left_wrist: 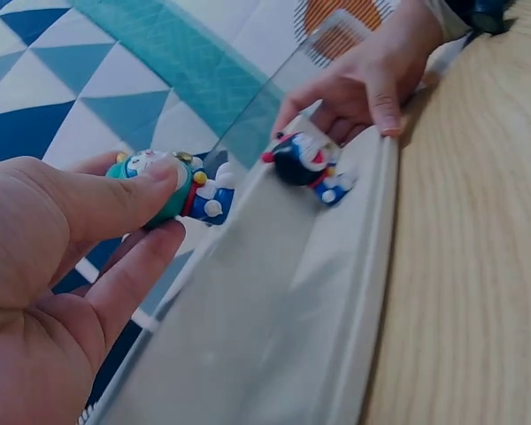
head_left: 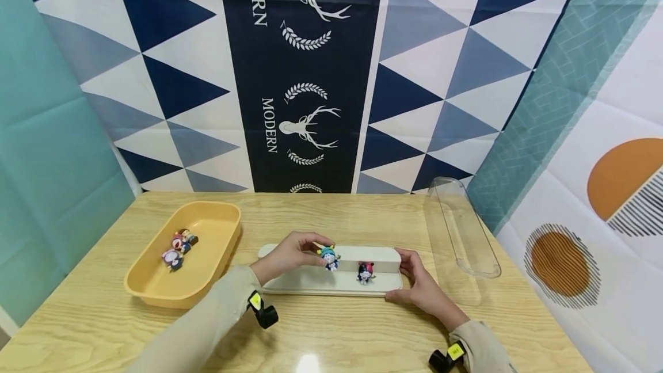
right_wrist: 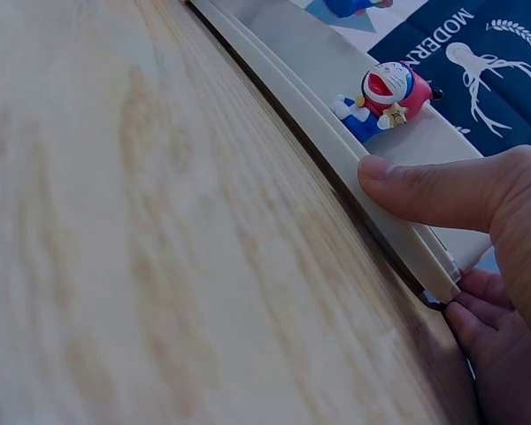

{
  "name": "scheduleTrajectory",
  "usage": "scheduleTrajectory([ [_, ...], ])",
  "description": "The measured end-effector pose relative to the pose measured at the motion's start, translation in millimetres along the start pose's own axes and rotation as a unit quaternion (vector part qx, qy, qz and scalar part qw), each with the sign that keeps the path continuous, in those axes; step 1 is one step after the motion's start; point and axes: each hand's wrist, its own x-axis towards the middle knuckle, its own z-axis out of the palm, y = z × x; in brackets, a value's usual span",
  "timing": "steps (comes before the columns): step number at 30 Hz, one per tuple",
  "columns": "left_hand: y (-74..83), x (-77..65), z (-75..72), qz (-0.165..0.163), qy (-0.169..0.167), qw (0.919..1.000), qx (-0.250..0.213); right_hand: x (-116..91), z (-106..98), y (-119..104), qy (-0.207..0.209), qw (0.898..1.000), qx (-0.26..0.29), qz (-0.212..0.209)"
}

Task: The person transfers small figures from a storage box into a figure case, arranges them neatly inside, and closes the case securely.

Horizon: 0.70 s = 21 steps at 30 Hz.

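My left hand (head_left: 293, 253) pinches a small Doraemon figurine (head_left: 328, 258) with a teal hood between thumb and fingers. In the left wrist view that figurine (left_wrist: 186, 186) is held over the white two-level display base (left_wrist: 221, 345). A second Doraemon figurine (head_left: 365, 272) in a red and black hood stands on the right half of the base (head_left: 311, 285). My right hand (head_left: 422, 286) grips the base's right end. In the right wrist view its thumb (right_wrist: 416, 188) lies on the front edge, with the other fingers around the end corner.
A yellow-orange tray (head_left: 207, 261) on the left holds several more figurines (head_left: 177, 249). A clear plastic cover (head_left: 468, 235) lies on the wooden table (head_left: 362, 338) at the right. Patterned cloth (head_left: 305, 73) hangs behind the table.
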Motion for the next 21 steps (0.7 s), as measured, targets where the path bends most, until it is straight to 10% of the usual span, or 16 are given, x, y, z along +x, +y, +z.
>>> scheduleTrajectory([
  [10, -8.9, -0.3, 20.7, 0.068, -0.011, 0.9943, 0.082, 1, -3, 4, -0.001, 1.000, -0.003, 0.015],
  [21, -9.0, -2.2, 37.1, 0.151, -0.063, 0.9534, 0.253, 1, -3, 5, -0.003, 1.000, 0.000, 0.023],
])
